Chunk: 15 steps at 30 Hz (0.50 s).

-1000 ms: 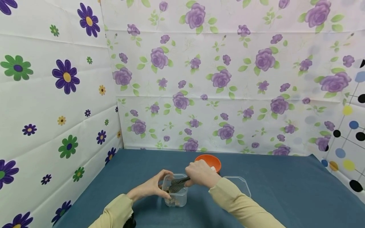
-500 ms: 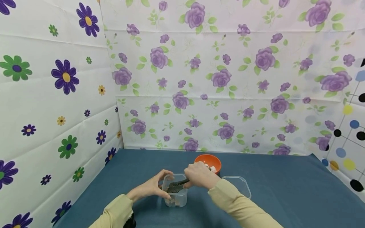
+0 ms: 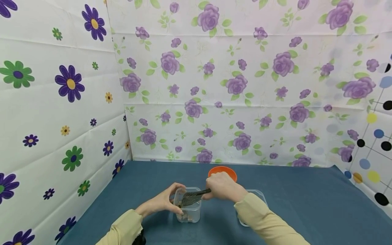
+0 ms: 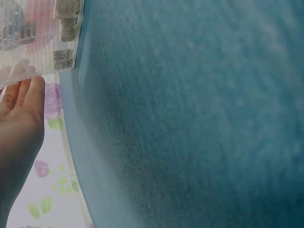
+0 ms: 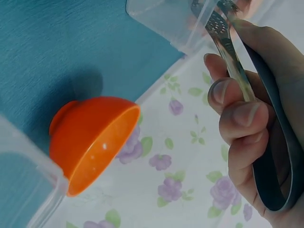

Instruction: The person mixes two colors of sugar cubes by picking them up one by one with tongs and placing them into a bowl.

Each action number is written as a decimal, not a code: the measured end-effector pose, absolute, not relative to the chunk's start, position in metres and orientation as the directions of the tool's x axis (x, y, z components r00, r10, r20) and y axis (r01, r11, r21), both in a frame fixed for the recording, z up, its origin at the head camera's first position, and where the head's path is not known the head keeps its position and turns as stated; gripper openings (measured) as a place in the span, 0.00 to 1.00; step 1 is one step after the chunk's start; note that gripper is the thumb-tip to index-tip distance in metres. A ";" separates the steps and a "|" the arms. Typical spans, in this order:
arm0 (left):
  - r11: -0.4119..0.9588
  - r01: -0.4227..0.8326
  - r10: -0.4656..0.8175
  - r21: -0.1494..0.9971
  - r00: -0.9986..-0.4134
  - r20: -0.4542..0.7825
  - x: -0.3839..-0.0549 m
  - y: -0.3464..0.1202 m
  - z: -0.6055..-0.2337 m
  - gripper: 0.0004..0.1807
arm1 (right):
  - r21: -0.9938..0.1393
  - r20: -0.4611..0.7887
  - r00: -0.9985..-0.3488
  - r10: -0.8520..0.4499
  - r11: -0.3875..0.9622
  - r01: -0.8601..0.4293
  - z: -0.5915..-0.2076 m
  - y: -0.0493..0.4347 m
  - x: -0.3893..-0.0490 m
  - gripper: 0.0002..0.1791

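Note:
My left hand (image 3: 160, 201) grips a clear plastic container (image 3: 189, 216) by its side, thumb at the front and fingers behind. Small brownish-grey cubes (image 4: 66, 29) lie in the bottom of it, seen through the wall in the left wrist view. My right hand (image 3: 225, 186) holds a pair of dark tongs (image 3: 196, 194), fingers curled round the arms. Their perforated heads (image 5: 217, 24) reach down inside the container. Whether a cube sits between the heads cannot be made out.
An orange bowl (image 3: 223, 169) stands behind my right hand, its inside partly hidden in the head view. Another clear plastic container (image 3: 256, 194) is under my right forearm. Blue cloth (image 3: 291, 197) covers the table, with flowered sheets (image 3: 208, 68) hanging behind and to the left.
My right hand has shifted right with the tongs, whose heads look wider apart than half a second ago. White pieces seen in the bowl then are now hidden. My left hand keeps its place.

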<state>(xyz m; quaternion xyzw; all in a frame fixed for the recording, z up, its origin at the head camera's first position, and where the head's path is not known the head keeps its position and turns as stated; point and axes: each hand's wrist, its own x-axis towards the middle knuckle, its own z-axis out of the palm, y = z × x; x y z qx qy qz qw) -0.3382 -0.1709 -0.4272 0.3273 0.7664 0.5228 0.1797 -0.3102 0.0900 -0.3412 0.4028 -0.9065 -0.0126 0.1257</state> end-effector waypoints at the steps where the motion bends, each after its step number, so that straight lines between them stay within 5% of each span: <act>1: 0.241 0.313 0.688 0.918 -0.723 0.066 -0.338 -0.171 -0.427 0.36 | 0.109 0.215 -0.648 -0.730 0.678 -0.727 -0.341 0.092 -0.310 0.24; 15: 0.224 0.314 0.695 0.923 -0.715 0.074 -0.339 -0.171 -0.428 0.34 | -0.067 0.278 -0.630 -0.726 0.639 -0.766 -0.330 0.123 -0.312 0.24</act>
